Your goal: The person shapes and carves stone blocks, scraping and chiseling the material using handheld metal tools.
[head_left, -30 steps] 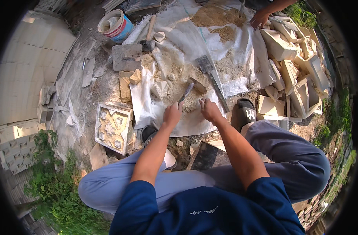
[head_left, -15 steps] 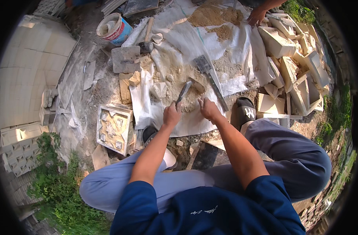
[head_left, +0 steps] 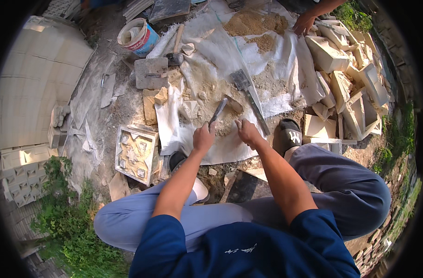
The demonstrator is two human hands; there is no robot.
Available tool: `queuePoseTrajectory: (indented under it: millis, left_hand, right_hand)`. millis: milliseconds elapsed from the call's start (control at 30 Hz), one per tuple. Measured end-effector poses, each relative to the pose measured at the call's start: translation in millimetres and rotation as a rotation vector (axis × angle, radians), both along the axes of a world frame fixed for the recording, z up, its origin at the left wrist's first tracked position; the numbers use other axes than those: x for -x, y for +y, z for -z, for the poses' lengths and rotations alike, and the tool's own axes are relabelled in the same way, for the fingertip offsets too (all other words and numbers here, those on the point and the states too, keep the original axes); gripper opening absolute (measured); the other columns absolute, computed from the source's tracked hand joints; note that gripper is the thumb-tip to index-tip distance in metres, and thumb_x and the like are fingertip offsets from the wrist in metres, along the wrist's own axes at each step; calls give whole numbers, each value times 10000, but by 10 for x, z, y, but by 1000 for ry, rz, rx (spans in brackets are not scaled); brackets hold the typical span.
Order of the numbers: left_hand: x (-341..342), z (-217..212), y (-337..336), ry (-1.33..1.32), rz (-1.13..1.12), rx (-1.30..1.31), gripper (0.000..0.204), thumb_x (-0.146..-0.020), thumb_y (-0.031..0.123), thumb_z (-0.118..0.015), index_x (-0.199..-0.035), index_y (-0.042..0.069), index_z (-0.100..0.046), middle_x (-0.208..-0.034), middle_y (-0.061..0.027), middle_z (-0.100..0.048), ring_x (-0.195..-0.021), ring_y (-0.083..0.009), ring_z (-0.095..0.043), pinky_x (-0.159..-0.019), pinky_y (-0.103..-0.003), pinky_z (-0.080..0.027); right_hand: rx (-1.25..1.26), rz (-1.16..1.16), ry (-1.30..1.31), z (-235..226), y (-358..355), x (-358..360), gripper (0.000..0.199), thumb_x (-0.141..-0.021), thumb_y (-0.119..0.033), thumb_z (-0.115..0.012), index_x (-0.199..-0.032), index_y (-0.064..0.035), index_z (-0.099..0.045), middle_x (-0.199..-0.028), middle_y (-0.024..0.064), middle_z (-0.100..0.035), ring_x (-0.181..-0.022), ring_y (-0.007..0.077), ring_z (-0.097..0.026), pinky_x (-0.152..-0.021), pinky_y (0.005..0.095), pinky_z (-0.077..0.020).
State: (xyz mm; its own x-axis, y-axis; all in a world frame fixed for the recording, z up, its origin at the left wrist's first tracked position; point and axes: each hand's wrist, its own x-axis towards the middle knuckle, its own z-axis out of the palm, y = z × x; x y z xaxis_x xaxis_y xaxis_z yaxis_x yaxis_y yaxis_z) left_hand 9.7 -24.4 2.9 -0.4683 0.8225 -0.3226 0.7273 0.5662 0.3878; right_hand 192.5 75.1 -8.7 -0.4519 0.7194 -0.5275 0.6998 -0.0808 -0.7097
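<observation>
My left hand (head_left: 204, 137) is closed around a narrow, dark hand tool (head_left: 218, 110), its kind unclear, which slants up and away over pale powder. A brown, flat-sided piece (head_left: 234, 104) lies by the tool's far end; whether the two are joined I cannot tell. My right hand (head_left: 248, 132) is closed just above the white sheet (head_left: 223, 150), and what its fingers hold, if anything, is hidden. Beyond it, a long-handled tool with a square, dusty head (head_left: 241, 79) rests on the sheet. The pale powder and crumbs (head_left: 211, 95) spread around these tools.
At left are a square mould (head_left: 151, 173) with patterned filling, a plastering trowel (head_left: 151, 81), a wooden-handled hammer (head_left: 177, 44) and a bucket (head_left: 149, 44). Broken cream blocks (head_left: 329, 54) pile up at right. Another person's hand (head_left: 305, 23) reaches in near sand (head_left: 253, 21).
The dark tool in my left hand has tilted slightly, and its surface now catches more light. My right hand has barely moved. The view has shifted a little.
</observation>
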Motion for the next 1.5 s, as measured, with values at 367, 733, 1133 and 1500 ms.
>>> queuePoseTrajectory:
  millis: [367, 733, 1133, 1500]
  left_hand:
    - [-53, 1, -33, -2, 20, -21, 525, -981, 494, -446, -887, 14, -635, -829, -283, -657, -830, -495, -627, -744, -549, -501]
    - [-127, 25, 63, 0, 102, 61, 531, -981, 511, -425, -937, 22, -628, -933, -302, -650, -883, -486, -626, -762, -547, -502]
    - [-165, -42, 14, -27, 94, 10, 505, -970, 494, -455, -938, 28, -646, -885, -286, -657, -864, -493, -627, -770, -553, -502]
    - [-154, -25, -25, -15, 184, 91, 547, -971, 518, -439, -930, 14, -648, -847, -278, -663, -882, -466, -645, -773, -535, -510]
  right_hand:
    - [127, 14, 18, -316, 38, 50, 504, -1028, -416, -370, -970, 58, -530, -735, 294, -630, -565, 382, -633, -551, 490, -497]
    - [-50, 132, -115, -111, -278, 19, 542, -1012, -426, -357, -1072, 86, -527, -971, 387, -615, -949, 527, -604, -845, 556, -476]
    - [115, 176, -59, -343, -199, 38, 554, -1017, -428, -353, -1070, 93, -535, -941, 358, -639, -790, 476, -661, -691, 501, -541]
    - [58, 175, -76, -63, -270, 20, 550, -1017, -433, -378, -1078, 92, -529, -958, 372, -624, -930, 503, -621, -816, 522, -492]
